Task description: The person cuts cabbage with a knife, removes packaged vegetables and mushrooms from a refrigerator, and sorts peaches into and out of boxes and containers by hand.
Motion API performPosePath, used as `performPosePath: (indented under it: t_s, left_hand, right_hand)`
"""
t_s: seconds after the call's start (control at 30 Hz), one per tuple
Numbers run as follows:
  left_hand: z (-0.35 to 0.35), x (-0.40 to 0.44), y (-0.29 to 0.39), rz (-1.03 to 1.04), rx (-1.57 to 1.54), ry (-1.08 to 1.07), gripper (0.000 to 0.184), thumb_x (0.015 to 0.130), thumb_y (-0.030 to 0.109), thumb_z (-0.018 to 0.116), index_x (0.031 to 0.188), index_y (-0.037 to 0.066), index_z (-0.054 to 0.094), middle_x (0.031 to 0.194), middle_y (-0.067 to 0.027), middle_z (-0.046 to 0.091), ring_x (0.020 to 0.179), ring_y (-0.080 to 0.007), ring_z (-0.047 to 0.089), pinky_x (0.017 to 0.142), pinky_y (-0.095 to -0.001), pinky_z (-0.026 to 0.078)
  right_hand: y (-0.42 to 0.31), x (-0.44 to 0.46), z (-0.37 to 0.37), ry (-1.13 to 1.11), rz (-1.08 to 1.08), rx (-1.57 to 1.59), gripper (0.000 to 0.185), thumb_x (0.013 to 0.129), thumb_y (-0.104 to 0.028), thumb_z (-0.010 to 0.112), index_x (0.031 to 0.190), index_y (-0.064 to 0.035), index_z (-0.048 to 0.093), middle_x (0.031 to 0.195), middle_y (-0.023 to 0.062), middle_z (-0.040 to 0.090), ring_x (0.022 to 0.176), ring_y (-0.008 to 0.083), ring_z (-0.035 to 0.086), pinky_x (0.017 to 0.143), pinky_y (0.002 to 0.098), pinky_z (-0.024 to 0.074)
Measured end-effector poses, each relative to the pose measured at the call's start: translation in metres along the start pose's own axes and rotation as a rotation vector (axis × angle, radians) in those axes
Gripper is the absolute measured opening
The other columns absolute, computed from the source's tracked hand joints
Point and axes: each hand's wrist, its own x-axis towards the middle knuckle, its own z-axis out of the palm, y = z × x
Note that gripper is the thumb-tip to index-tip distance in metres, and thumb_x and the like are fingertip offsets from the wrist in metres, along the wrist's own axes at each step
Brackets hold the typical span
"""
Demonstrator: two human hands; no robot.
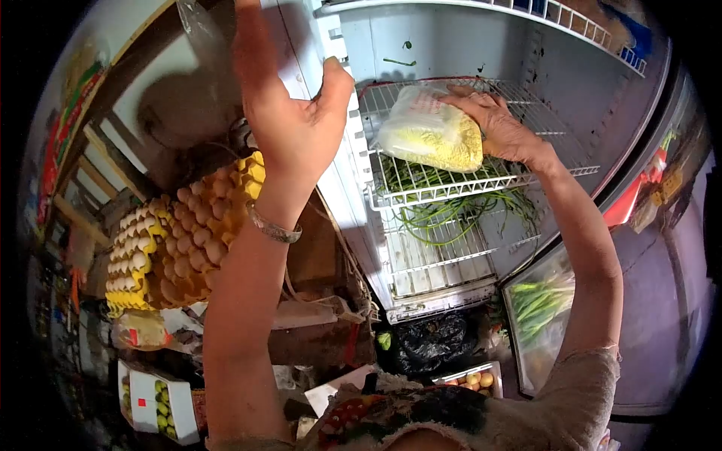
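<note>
My right hand point(496, 126) reaches into an upright fridge and grips the right side of a clear plastic bag of fine yellow grains point(436, 139). The bag rests on a white wire shelf point(451, 192), and its exact contents cannot be told. My left hand point(297, 124), with a metal bracelet point(272, 224) on the wrist, is raised by the fridge's left front edge point(331, 150). Its thumb stands apart from the fingers, whose tips run out of the view at the top, and nothing shows in it. Long green stalks point(444, 218) lie beneath the bag's shelf and hang in loops.
Yellow trays of eggs point(188, 233) stand at the left, close to my left forearm. Below the fridge lie a black plastic bag point(432, 346) and a box of round produce point(477, 379). A white box point(177, 406) holds green fruit. Another wire rack point(571, 26) hangs above.
</note>
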Motion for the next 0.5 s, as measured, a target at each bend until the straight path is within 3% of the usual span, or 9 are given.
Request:
performPosePath:
  t_s: [0.03,0.2,0.27,0.3,0.37,0.43,0.47,0.5]
  left_hand:
    - [0.001,0.000,0.000,-0.003,0.003,-0.001,0.089,0.077,-0.006,0.066,0.153,0.000,0.020,0.123,-0.0116,0.055,0.109,-0.0201,0.054,0.099,-0.0322,0.042]
    - [-0.005,-0.001,-0.006,0.072,0.050,-0.036,0.090,0.076,-0.005,0.068,0.152,0.000,0.020,0.126,-0.0127,0.054,0.111,-0.0207,0.052,0.099,-0.0330,0.042]
    - [-0.003,0.001,-0.003,0.125,0.095,-0.026,0.091,0.076,-0.005,0.069,0.152,0.000,0.021,0.125,-0.0127,0.054,0.110,-0.0210,0.053,0.098,-0.0330,0.043]
    - [-0.001,0.002,-0.002,0.118,0.067,-0.013,0.091,0.075,-0.005,0.069,0.152,0.000,0.021,0.124,-0.0120,0.054,0.108,-0.0206,0.053,0.097,-0.0329,0.043]
    - [0.000,0.005,-0.002,0.119,0.038,0.006,0.091,0.075,-0.005,0.069,0.152,-0.001,0.021,0.123,-0.0112,0.054,0.106,-0.0202,0.053,0.096,-0.0327,0.044]
    - [-0.001,0.002,-0.002,0.145,0.093,0.008,0.090,0.075,-0.005,0.069,0.152,0.000,0.021,0.121,-0.0105,0.055,0.107,-0.0206,0.053,0.096,-0.0331,0.044]
    - [-0.002,-0.002,-0.002,0.141,0.113,0.005,0.090,0.075,-0.005,0.069,0.152,0.000,0.022,0.121,-0.0103,0.055,0.107,-0.0208,0.054,0.095,-0.0332,0.044]
    - [-0.003,-0.005,-0.004,0.113,0.087,-0.010,0.090,0.075,-0.005,0.069,0.152,0.000,0.022,0.121,-0.0103,0.056,0.107,-0.0212,0.054,0.096,-0.0333,0.044]
  right_hand:
    - [0.003,0.000,0.004,0.007,-0.007,0.078,0.089,0.068,-0.031,0.085,0.146,-0.0305,0.040,0.151,0.0063,0.040,0.144,0.0285,0.029,0.118,0.0530,0.0124]
    - [-0.014,0.010,-0.010,0.111,-0.153,0.219,0.078,0.067,-0.026,0.085,0.138,-0.0254,0.051,0.141,0.0041,0.052,0.141,0.0240,0.036,0.120,0.0522,0.0096]
    - [-0.023,0.017,-0.016,0.193,-0.211,0.185,0.064,0.071,-0.024,0.082,0.131,-0.0214,0.057,0.133,0.0043,0.059,0.133,0.0271,0.046,0.117,0.0484,0.0214]
    - [-0.022,0.020,-0.024,0.195,-0.211,0.182,0.064,0.071,-0.024,0.082,0.131,-0.0214,0.057,0.133,0.0043,0.059,0.133,0.0271,0.046,0.117,0.0484,0.0214]
    - [-0.021,0.030,-0.047,0.186,-0.331,0.318,0.047,0.081,-0.018,0.074,0.126,-0.0132,0.061,0.131,0.0047,0.060,0.126,0.0270,0.051,0.108,0.0406,0.0363]
    - [-0.009,0.037,-0.078,0.305,-0.154,0.375,0.037,0.088,-0.019,0.068,0.122,-0.0086,0.062,0.129,0.0107,0.061,0.116,0.0296,0.058,0.096,0.0409,0.0473]
    - [0.003,0.043,-0.087,0.353,-0.308,-0.024,0.039,0.089,-0.024,0.067,0.125,-0.0090,0.061,0.129,0.0119,0.060,0.116,0.0301,0.059,0.097,0.0423,0.0474]
    - [0.002,0.042,-0.071,0.220,-0.284,0.100,0.058,0.083,-0.042,0.072,0.131,-0.0100,0.058,0.135,0.0136,0.056,0.122,0.0304,0.055,0.103,0.0434,0.0443]
